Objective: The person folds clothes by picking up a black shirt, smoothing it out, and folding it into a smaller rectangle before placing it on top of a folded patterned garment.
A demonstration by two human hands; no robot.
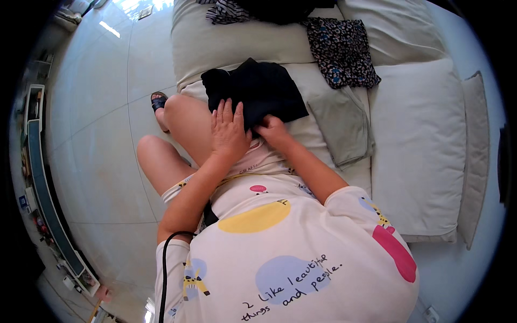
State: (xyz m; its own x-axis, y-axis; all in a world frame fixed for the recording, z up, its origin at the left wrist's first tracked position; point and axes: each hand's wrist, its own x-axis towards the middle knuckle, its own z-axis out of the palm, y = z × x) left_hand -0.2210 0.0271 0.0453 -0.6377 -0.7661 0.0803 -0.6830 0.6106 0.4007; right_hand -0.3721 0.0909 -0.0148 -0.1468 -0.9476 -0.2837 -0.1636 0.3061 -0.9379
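A black cloth garment (258, 89), partly folded, lies on the sofa seat and over my thigh. My left hand (231, 131) rests flat on its near left part, fingers spread. At the garment's near edge my right hand (274, 131) has its fingers curled and pinches the cloth. To the right lies a folded grey-green garment (343, 127). Beyond it a folded dark floral cloth (343, 52) drapes over the sofa's cushions. The undersides of the black garment are hidden.
The cream sofa (416, 149) extends to the right and far side. A striped cloth (228, 12) and a dark heap (278, 8) lie at the far edge. Left are the tiled floor (97, 161) and a long low cabinet (44, 189). A black cable (163, 266) hangs by my left arm.
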